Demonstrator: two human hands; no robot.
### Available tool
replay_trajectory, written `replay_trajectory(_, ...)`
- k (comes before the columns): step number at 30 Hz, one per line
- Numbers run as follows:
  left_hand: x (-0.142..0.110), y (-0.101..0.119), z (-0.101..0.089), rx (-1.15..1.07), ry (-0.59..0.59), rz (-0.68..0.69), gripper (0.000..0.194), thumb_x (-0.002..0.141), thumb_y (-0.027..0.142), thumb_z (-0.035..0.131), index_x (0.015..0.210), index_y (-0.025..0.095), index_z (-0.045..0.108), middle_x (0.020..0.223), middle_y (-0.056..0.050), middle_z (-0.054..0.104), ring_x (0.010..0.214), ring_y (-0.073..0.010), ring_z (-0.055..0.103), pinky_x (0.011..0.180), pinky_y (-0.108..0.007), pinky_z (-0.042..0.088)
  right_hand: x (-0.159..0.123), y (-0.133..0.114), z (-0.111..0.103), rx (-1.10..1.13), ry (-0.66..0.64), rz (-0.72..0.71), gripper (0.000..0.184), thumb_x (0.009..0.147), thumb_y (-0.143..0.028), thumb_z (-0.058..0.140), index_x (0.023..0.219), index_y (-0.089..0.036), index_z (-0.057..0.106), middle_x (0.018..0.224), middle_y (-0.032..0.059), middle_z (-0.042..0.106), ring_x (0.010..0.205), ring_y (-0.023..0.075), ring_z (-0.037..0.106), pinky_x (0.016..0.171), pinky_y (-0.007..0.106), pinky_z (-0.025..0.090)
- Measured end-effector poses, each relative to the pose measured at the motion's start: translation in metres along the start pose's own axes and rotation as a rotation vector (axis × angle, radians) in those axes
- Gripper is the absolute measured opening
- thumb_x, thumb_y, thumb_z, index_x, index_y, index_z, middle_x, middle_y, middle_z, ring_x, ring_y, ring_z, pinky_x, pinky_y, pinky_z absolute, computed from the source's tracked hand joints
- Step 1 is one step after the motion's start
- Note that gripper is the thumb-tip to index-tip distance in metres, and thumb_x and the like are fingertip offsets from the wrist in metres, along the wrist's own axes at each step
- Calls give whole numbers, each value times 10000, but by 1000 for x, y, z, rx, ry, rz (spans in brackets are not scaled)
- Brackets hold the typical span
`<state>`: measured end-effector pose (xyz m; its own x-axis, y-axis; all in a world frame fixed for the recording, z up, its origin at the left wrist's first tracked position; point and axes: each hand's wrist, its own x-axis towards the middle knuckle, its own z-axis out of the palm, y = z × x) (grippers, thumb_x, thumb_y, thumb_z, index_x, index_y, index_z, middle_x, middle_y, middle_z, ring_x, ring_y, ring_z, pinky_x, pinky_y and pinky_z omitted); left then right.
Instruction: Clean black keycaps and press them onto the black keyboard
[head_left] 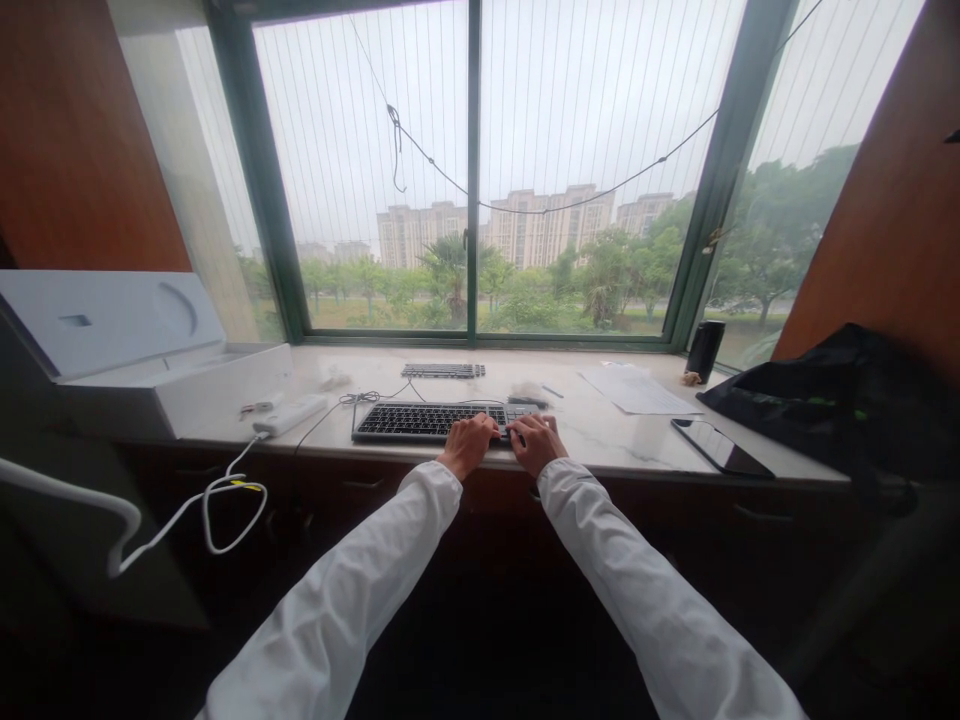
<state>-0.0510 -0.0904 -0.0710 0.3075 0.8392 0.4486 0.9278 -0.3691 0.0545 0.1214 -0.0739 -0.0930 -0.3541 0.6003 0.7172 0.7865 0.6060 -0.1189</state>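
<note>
A dark keyboard (pixel 409 421) with a cable lies near the counter's front edge. My left hand (pixel 470 445) is over the right part of its front edge, fingers bent and pressed together. Beside it, my right hand (pixel 536 443) rests at the keyboard's right end, its fingers curled inward. The fingertips of both hands nearly meet, and whatever they pinch is too small or hidden to make out. Behind the keyboard lies a narrow strip of grey, key-like pieces (pixel 443 370). A small dark object (pixel 528 402) sits just past the keyboard's right end, near a clear crumpled piece.
On the left stand an open white box (pixel 225 385) and a white power strip (pixel 291 414) with a looping cord. To the right are paper sheets (pixel 637 388), a phone (pixel 718 447), a black cylinder (pixel 705 352) and a black bag (pixel 840 400). A window backs the counter.
</note>
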Motion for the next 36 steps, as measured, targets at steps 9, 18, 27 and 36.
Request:
replay_trajectory(9,0,2,-1,-25,-11,-21,292,979,374,441,1033,194,664,1058,-100,672,905,-217,685,768,-310,499,-1,1,0,-4,-2,-5,195,885,-201,510,930,-224,699,957,37,712,944,210,591,924,399,288)
replay_trajectory(18,4,3,-1,-5,-33,15,311,984,358,425,1013,157,660,1043,-117,676,878,-241,693,751,-334,515,-1,2,0,-31,-8,-11,208,884,-206,506,930,-226,708,976,45,715,939,205,596,916,391,292)
replay_trajectory(27,2,4,-8,26,-64,46,313,988,340,409,1035,144,648,1033,-133,661,896,-244,693,776,-336,519,-1,-1,-2,-33,-16,-11,207,887,-212,501,921,-221,706,962,46,707,931,210,591,911,396,301)
replay_trajectory(36,4,5,-8,51,-94,69,300,978,315,437,1044,107,644,1041,-164,645,902,-266,691,766,-356,522,-1,0,-2,0,-11,-10,215,891,-218,490,917,-212,704,965,56,710,937,216,587,922,401,290)
